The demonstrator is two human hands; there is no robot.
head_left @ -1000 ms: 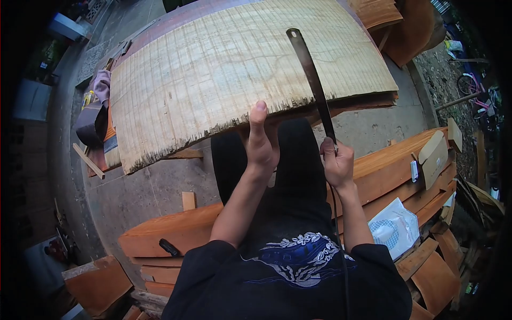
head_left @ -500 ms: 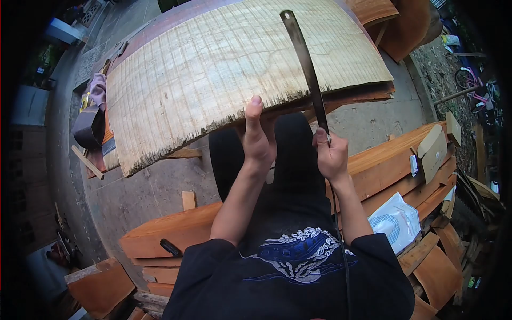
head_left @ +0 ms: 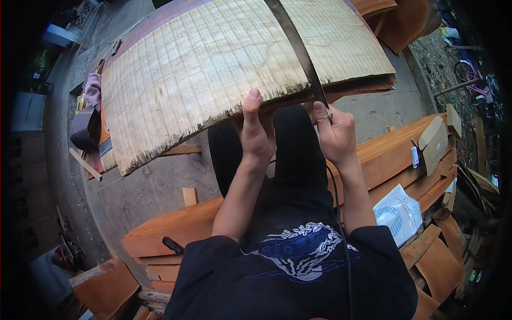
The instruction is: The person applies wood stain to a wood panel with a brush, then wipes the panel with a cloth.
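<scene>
concrete floor point(head_left: 146, 186); planks point(head_left: 386, 152) piled nearby; bike point(head_left: 476, 81) further off; left grip point(head_left: 257, 136) partway closed on board point(head_left: 213, 64); right grip point(head_left: 337, 133) wrapped round blade point(head_left: 296, 44)

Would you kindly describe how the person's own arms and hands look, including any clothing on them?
The left hand and right hand wear no gloves, and no wristwear shows. Short black sleeves leave the forearms bare. The black shirt has blue-and-white embroidery, with a thin dark cable down its front.

A gap over the concrete floor point(head_left: 154, 181) at centre left, between board point(head_left: 202, 69) and stacked beams point(head_left: 176, 226), gives passage; the dark metal strip point(head_left: 296, 41) blocks any sweep across upper centre.
</scene>
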